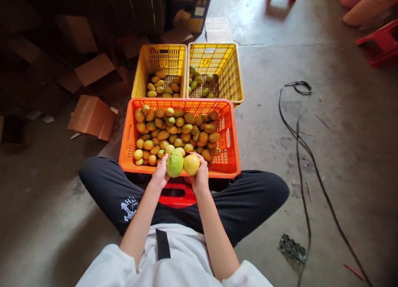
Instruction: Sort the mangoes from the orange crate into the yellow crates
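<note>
My left hand (161, 173) is closed around a green fruit (175, 163) with a bumpy skin. A rounder, smoother yellow fruit (191, 165) is in my right hand (200, 173), its fingers wrapped round the far side. Both fruits are held side by side, close together, over the near rim of an orange crate (235, 154). Inside that crate lies a pile of oval yellow, brownish and greenish fruits (175, 127). The exact kind of fruit is hard to tell.
Behind the orange crate stand a left yellow crate (138, 71) with yellowish fruits and a right yellow crate (239, 75) with greener ones. Cardboard boxes (93, 117) lie to the left. A black cable (311, 154) and a dark plastic tray (292, 249) are on the floor at right.
</note>
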Demonstrator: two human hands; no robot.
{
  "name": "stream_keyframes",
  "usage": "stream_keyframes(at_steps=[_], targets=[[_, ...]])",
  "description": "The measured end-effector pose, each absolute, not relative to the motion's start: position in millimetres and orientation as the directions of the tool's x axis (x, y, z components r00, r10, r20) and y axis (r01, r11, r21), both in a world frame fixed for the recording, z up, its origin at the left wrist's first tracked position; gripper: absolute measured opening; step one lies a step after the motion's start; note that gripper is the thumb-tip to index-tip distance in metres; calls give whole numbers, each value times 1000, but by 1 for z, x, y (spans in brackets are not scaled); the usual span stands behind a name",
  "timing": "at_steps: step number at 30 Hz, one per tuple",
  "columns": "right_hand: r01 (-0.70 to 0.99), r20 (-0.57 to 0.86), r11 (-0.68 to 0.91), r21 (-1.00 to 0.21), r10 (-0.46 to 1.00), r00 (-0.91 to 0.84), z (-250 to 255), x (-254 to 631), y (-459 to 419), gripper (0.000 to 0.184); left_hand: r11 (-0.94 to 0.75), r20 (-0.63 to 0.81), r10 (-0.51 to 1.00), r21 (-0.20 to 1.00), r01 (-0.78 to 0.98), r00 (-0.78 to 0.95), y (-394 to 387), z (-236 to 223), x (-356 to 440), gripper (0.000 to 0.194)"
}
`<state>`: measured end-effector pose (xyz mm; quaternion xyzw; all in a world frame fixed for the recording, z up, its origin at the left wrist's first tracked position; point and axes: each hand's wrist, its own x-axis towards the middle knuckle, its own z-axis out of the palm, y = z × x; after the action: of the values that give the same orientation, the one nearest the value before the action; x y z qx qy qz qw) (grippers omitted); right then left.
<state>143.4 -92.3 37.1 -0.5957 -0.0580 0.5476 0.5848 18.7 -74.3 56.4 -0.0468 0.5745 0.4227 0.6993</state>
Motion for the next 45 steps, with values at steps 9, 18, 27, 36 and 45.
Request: stream_keyframes(at_steps=[9, 18, 27, 36, 45], targets=[[-716, -652, -313, -624, 713, 256, 41, 142, -92, 64, 635, -817, 569, 361, -683, 97, -75, 56, 10, 42], [-702, -616, -321, -636, 759, 211, 49, 146, -95, 68, 632, -773, 625, 419, -652, 109, -80, 43, -1, 39], [-750, -702, -342, -567, 677, 222, 41, 145, -94, 50, 618, -822, 569, 440, -651, -15, -76, 53, 6, 41], [-770, -710, -353, -531, 681, 178, 40, 144, -92, 47, 648, -804, 585, 389, -654, 102, -73, 64, 9, 41], [-753, -668, -347, -560, 726, 163, 40, 146, -92, 51, 646, -779, 616, 417, -639, 115, -77, 62, 6, 40]])
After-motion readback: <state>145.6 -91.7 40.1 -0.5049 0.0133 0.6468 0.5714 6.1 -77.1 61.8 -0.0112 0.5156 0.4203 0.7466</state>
